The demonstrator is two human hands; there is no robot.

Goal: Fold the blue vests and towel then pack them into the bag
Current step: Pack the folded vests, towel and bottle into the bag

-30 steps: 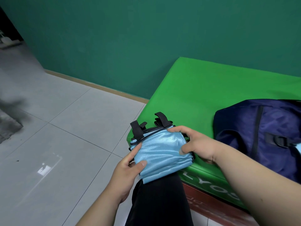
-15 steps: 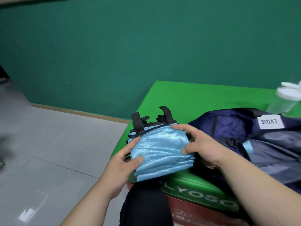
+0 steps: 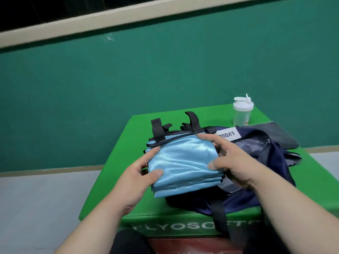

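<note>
A folded stack of shiny light-blue vests (image 3: 183, 160) with black straps sticking up at its far edge is held above the green mat. My left hand (image 3: 141, 176) grips the stack's left side, thumb on top. My right hand (image 3: 233, 162) grips its right side, fingers across the top corner and thumb on the near edge. The navy bag (image 3: 260, 158) lies open directly behind and under the stack, a white label on its rim. A grey towel (image 3: 280, 136) lies at the bag's far right side.
The green padded block (image 3: 139, 129) carries everything and ends close in front of me. A clear bottle with a white lid (image 3: 242, 110) stands at its far right corner. A green wall rises behind, with grey tiled floor to the left.
Both hands have carried the folded vests to the right, from the mat's left corner to over the bag. The view has swung right and up, bringing the bottle and towel into sight.
</note>
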